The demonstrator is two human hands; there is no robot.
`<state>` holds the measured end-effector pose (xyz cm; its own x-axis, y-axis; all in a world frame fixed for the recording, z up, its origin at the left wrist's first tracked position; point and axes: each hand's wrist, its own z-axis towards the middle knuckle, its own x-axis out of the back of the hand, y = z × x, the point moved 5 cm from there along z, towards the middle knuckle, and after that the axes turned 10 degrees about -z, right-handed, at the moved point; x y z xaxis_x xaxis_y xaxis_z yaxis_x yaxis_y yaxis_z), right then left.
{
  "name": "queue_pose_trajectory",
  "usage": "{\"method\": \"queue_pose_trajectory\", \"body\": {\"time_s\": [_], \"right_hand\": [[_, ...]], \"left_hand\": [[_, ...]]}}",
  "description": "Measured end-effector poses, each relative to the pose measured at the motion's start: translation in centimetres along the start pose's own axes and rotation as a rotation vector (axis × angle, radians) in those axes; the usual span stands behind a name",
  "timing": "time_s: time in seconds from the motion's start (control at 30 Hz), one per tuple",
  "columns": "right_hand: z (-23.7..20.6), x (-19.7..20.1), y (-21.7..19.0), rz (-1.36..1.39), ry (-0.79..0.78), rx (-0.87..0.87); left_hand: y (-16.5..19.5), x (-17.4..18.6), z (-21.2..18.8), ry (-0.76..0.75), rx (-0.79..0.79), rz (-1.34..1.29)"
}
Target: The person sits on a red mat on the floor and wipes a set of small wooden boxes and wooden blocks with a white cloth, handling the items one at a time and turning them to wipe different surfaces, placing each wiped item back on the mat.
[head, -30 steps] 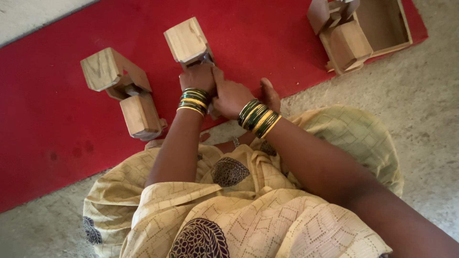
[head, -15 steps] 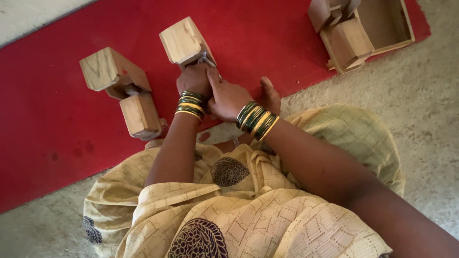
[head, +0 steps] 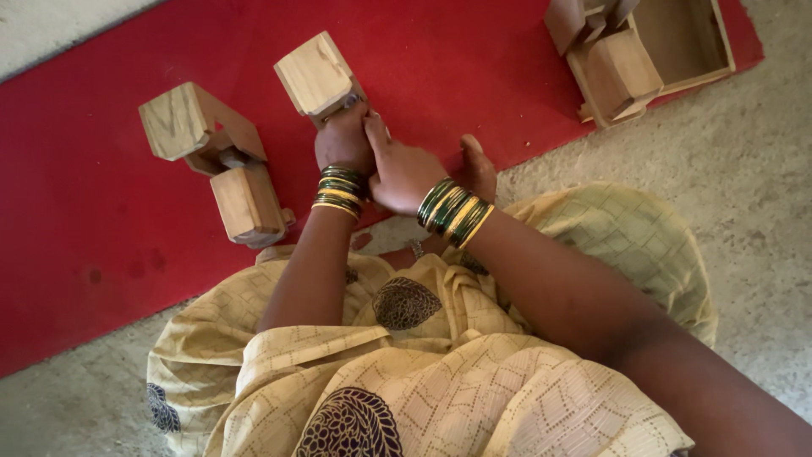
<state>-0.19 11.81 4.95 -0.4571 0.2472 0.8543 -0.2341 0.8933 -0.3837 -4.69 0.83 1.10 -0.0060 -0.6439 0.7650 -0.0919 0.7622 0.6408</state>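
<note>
Two hands, both at one piece. Left hand [head: 342,142]: fingers clenched around the lower part of a pale square-faced wooden block piece [head: 317,74], which stands tilted on the red mat [head: 474,76] directly ahead of the person's knees. Right hand [head: 404,173]: pressed against the left one, index finger laid up along it toward the same piece; whether its fingers actually grip the wood cannot be told, as the left hand hides the contact. Each wrist carries a stack of green and gold bangles [head: 454,212].

Item, left of the hands and apart from them: a second wooden assembly of two blocks joined by a short peg [head: 218,162], one block raised, one lying on the mat.

Item, far right corner of the mat: an open shallow wooden box [head: 681,42] with more loose wooden block pieces [head: 611,68] resting against its near side.

Item, foreground: yellow patterned cloth [head: 440,381] over the lap; grey rough floor [head: 761,228] beyond the mat edge.

Handling note, as judgement: the held piece looks top-heavy, so a firm low grip, steady support from the second hand and slow turning would keep it from tipping.
</note>
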Motion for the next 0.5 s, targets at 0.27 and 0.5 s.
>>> {"method": "queue_pose_trajectory", "body": {"time_s": [0.27, 0.5], "right_hand": [[0.4, 0.6, 0.7, 0.03, 0.009, -0.033], [-0.5, 1.1, -0.3, 0.101, 0.165, -0.015]], "left_hand": [[0.7, -0.8, 1.1, -0.2, 0.076, 0.291], [-0.7, -0.4, -0.3, 0.269, -0.236, 0.071]]}}
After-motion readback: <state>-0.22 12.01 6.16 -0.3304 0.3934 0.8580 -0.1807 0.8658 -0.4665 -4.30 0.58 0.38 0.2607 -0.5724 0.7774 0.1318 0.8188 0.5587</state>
